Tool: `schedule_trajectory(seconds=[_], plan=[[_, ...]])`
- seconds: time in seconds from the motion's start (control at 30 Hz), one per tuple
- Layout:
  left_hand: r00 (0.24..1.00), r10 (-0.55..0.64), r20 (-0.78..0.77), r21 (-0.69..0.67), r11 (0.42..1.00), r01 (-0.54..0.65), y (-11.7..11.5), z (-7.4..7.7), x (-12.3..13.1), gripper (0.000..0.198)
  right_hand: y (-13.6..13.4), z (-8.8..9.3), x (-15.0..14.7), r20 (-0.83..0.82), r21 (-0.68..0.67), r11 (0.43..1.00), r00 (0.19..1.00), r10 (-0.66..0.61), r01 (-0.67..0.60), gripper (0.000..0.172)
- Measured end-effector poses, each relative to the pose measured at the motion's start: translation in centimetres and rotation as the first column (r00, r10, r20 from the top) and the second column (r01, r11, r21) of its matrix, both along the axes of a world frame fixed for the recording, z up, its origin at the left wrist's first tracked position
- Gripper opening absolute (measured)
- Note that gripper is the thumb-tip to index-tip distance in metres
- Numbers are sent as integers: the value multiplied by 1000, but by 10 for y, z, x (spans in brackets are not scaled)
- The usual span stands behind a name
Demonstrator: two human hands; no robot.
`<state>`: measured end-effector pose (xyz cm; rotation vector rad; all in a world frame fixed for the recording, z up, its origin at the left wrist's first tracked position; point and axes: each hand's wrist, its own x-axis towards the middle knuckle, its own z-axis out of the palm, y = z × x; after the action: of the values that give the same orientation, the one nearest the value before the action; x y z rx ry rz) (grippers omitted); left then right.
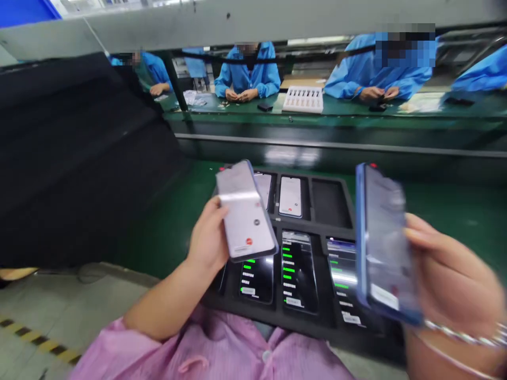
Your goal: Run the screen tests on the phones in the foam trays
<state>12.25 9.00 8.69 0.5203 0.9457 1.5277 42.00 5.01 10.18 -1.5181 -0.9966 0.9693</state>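
My left hand (208, 237) is closed on a phone with a white screen (245, 214), held tilted above the left side of a black tray (336, 232). My right hand (447, 274) grips a second blue-edged phone (382, 243), stood nearly on edge over the tray's right side. In the tray's near row lie phones with dark screens and green text (299, 272). Two white-screened phones (290, 196) sit in the far row, beside an empty slot (328, 202).
The tray rests on a green conveyor belt (455, 211). A black cover (79, 158) fills the left. Across the belt, several people in blue coats (247, 74) work at a green bench with a white parts tray (303, 99). Grey floor with yellow-black tape (35, 340) lies lower left.
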Motion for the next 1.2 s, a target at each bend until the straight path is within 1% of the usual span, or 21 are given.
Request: schedule_trajectory(seconds=[0.07, 0.1, 0.17, 0.27, 0.37, 0.47, 0.57, 0.67, 0.73, 0.83, 0.9, 1.0, 1.1, 1.2], plan=[[997, -61, 41, -110, 992, 65, 2, -22, 14, 39, 11, -15, -19, -217, -116, 993, 975, -42, 17, 24], [995, -77, 59, -136, 987, 85, 3, -31, 18, 41, 17, -24, -27, -290, -167, 986, 954, -72, 23, 23], [991, -102, 89, -149, 982, 114, 5, -43, 23, 45, 27, -38, -38, -329, -225, 974, 940, -92, 16, 21], [982, -139, 127, -163, 974, 159, 7, -51, 23, 49, 36, -49, -45, -362, -275, 961, 929, -75, -29, 18], [969, -204, 143, -155, 962, 225, 5, -53, 20, 61, 37, -49, -50, -420, -310, 945, 907, -39, -103, 23], [946, -303, 115, -93, 945, 314, 1, -53, 20, 80, 35, -45, -54, -467, -306, 941, 884, -14, -147, 33], [928, -363, 80, -73, 927, 369, -2, -53, 20, 91, 31, -44, -55, -529, -275, 947, 848, -4, -168, 44], [927, -371, 56, -81, 924, 375, -4, -53, 21, 95, 26, -46, -54, -563, -200, 950, 822, 88, -238, 58], [931, -364, 41, -85, 927, 366, -4, -54, 21, 96, 23, -48, -55, -530, -144, 950, 832, 163, -277, 67], [929, -368, 26, -86, 925, 369, -5, -56, 22, 97, 19, -50, -58, -463, -111, 947, 859, 219, -301, 75], [927, -374, 13, -82, 924, 374, -6, -58, 22, 98, 17, -49, -60, -446, -106, 943, 863, 237, -314, 79], [928, -372, 13, -77, 925, 372, -7, -57, 20, 97, 15, -48, -60, -448, -120, 946, 867, 220, -302, 84], [944, -326, 55, -66, 942, 330, -6, -53, 16, 88, 14, -48, -58, -470, -129, 947, 859, 202, -294, 81], [948, -305, 92, -57, 949, 311, -5, -45, 13, 72, 12, -47, -55, -526, -76, 944, 817, 236, -322, 72]])
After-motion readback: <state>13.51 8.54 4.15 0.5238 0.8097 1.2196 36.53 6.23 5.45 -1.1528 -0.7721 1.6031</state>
